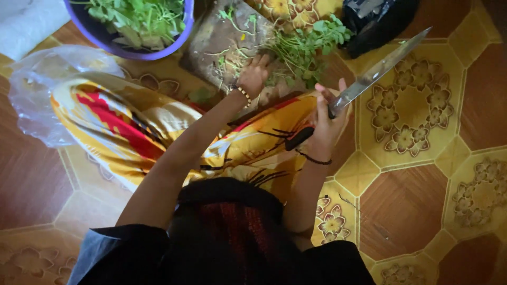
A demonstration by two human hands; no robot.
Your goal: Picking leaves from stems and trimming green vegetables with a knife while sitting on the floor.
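Two hands were at work in the head view, above a lap draped in bright yellow and red cloth (132, 126). The left hand (252, 76) lay with its fingers spread loosely on a bunch of leafy green stems (306, 45), pressing it to a worn wooden cutting board (216, 42) that sat on the floor at the far side. The right hand (325, 124) was closed around the dark handle of a long knife (380, 66), whose blade pointed up and away to the far right, clear of the greens.

Those stems looked light, limp and easily bruised, so a gentle pinch near the gathered stalks would likely suit them best. By contrast, the knife seemed stiff and sharp, safe only by its handle.

At the far left stood a purple bowl (182, 37) filled with more green leaves. Beside it on the near left lay a clear plastic bag (37, 89), crumpled; whether anything was in it could not be told. A dark bag (375, 21) sat at the far right, its contents hidden.
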